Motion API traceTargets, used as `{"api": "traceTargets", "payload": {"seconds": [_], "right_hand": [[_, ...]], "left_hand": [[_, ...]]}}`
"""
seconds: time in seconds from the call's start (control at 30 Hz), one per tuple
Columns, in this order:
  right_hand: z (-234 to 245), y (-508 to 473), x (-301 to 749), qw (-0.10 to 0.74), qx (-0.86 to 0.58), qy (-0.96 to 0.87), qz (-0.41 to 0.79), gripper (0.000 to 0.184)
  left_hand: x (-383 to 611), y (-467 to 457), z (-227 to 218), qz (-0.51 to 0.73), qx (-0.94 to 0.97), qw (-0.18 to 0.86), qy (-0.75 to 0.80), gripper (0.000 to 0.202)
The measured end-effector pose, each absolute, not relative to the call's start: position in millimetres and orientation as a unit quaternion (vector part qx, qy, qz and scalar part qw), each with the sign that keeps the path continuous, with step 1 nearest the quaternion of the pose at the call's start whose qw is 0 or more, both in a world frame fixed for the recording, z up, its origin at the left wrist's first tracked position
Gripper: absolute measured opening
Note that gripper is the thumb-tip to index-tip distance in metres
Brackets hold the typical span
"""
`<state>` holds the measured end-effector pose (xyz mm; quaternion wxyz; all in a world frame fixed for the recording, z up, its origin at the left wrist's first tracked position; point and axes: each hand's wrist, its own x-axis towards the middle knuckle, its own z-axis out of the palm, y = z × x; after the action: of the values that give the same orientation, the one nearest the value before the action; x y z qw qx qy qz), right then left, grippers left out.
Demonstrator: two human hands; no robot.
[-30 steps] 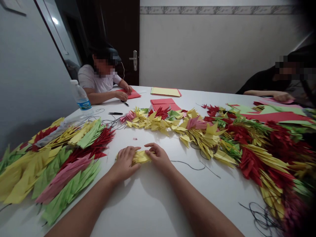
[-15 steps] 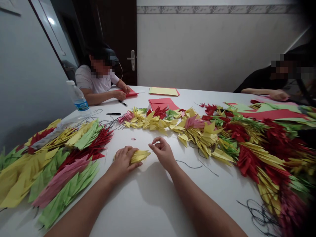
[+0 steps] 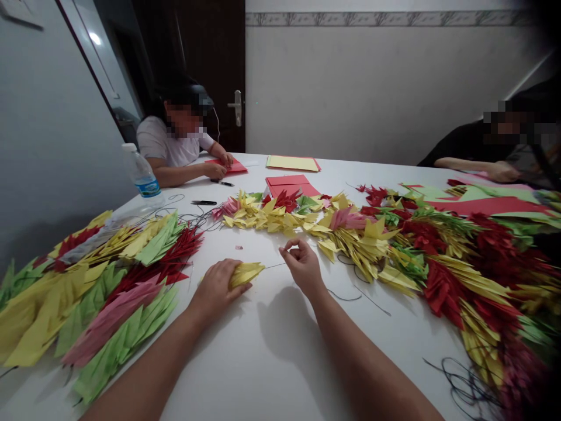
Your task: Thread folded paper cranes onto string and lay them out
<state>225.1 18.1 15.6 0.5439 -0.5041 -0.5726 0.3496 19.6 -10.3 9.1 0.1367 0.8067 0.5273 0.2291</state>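
Observation:
My left hand [image 3: 218, 285] is closed over a small stack of yellow folded paper pieces [image 3: 245, 272] and presses it on the white table [image 3: 272, 351]. My right hand [image 3: 301, 264] is raised a little to the right, fingertips pinched on a thin dark thread [image 3: 274, 266] that runs out of the stack's tip. More dark thread [image 3: 350, 297] trails on the table behind my right wrist.
Strings of folded paper in yellow, green, red and pink lie at the left [image 3: 100, 280] and across the back and right [image 3: 394, 245]. A water bottle [image 3: 142, 175], pens and paper sheets [image 3: 291, 184] stand farther back. Two other people sit at the far corners.
My right hand left the yellow stack and moved right and up, drawing the thread out of it. My left hand stayed on the stack.

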Motion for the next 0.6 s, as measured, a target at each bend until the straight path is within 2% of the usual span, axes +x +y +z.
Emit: {"api": "traceTargets", "payload": {"seconds": [0.13, 0.23, 0.3, 0.43, 0.6], "right_hand": [[24.0, 13.9, 228.7, 0.378, -0.547, -0.669, 0.333, 0.029], [32.5, 10.5, 229.6, 0.307, -0.481, -0.703, 0.424, 0.036], [38.5, 8.1, 229.5, 0.285, -0.418, -0.708, 0.493, 0.035], [49.1, 5.6, 229.6, 0.306, -0.38, -0.68, 0.548, 0.032], [52.0, 9.7, 233.0, 0.408, -0.463, -0.612, 0.495, 0.033]], "left_hand": [[16.3, -7.9, 8.8, 0.264, 0.782, 0.136, 0.548, 0.041], [15.1, -7.0, 9.2, 0.288, 0.757, 0.135, 0.571, 0.042], [15.4, -6.9, 9.7, 0.292, 0.75, 0.144, 0.575, 0.043], [16.8, -7.7, 11.3, 0.29, 0.757, 0.176, 0.558, 0.046], [17.1, -10.0, 14.1, 0.27, 0.787, 0.212, 0.513, 0.046]]}}
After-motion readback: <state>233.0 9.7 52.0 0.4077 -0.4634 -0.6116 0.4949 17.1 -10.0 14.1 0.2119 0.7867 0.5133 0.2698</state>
